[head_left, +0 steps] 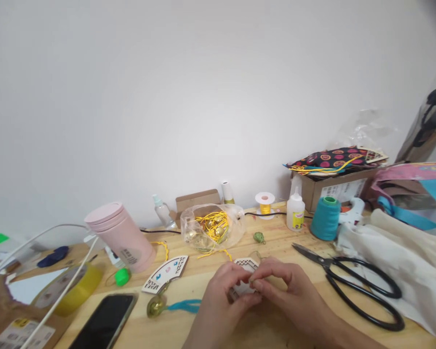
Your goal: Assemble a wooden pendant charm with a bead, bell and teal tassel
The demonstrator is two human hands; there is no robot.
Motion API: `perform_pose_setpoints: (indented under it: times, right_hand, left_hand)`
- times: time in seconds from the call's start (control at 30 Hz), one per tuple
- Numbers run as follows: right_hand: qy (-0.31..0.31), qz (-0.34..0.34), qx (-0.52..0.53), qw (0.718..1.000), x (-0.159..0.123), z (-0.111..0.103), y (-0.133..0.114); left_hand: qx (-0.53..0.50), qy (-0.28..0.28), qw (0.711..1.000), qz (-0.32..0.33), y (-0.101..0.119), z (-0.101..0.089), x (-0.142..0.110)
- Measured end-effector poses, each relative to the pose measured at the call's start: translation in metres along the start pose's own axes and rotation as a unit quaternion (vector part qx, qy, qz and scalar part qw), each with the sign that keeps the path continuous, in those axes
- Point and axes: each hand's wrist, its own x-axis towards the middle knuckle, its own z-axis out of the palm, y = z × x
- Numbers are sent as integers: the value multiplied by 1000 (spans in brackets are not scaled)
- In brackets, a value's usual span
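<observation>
Both the left hand [223, 298] and the right hand [288, 293] curl nearly closed, pinching a white fretwork wooden piece [245, 264] above the pine tabletop [276, 252], its lower part hidden by the fingers, and what the right fingertips [256, 286] hold is too small to make out.

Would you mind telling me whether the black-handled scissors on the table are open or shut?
Shut: the black-handled scissors narrow to a single point, with no gap showing between the blades.

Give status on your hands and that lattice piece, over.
Left hand and right hand together on white lattice wooden piece. Black-handled scissors to the right, not touching.
</observation>
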Motion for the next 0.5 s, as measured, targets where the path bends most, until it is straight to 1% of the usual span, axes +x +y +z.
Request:
perform_pose_setpoints:
  times: [0.1,0.17,0.23,0.37,0.5]
  right_hand:
    - [11,-30,-2,1000,-1,0,1]
    - [10,-40,7,999,-1,1,2]
    - [4,-37,20,999,-1,2,2]
    - [2,-12,54,998,0,4,4]
    - [14,46,121,991,2,4,10]
  left_hand:
    - [32,-30,999,-2,-1,3,2]
    - [40,-29,999,2,0,4,4]
    - [40,-26,999,6,1,5,4]
    - [47,-35,998,15,4,7,4]
    - [102,-25,994,27,0,7,2]
